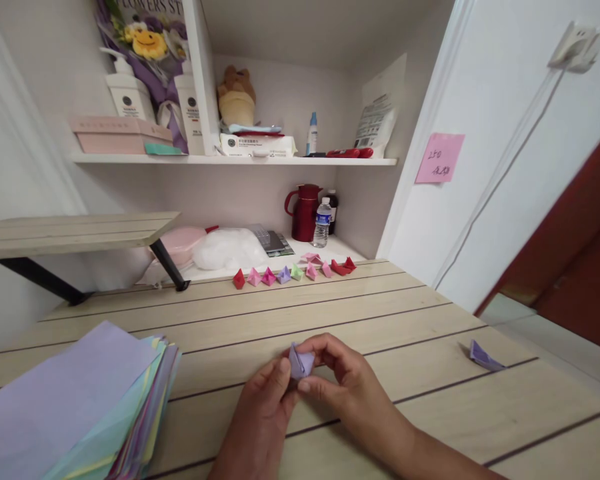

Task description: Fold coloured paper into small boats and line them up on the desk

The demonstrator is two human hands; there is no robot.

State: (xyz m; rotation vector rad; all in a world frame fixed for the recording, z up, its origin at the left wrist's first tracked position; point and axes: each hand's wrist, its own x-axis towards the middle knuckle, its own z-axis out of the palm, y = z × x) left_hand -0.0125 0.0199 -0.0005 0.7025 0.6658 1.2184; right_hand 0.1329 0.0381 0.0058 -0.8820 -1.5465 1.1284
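A small folded piece of purple paper (303, 362) is pinched between both my hands, just above the wooden table (220, 360). My left hand (267, 393) grips its left side, the thumb pressed on the near face. On the right side, my right hand (343, 377) holds it with thumb and index finger. Part of the paper is hidden by the fingers. Beyond my hands, a row of small folded paper boats, among them a red one (239, 279), a purple one (284, 274) and a green one (297, 271), stands along the table's far edge.
A stack of coloured paper sheets (80, 400) lies at the left. One purple folded piece (486, 357) rests at the right. Behind the table stand a red jug (306, 213) and a water bottle (322, 223). A raised wooden shelf (75, 230) overhangs the back left.
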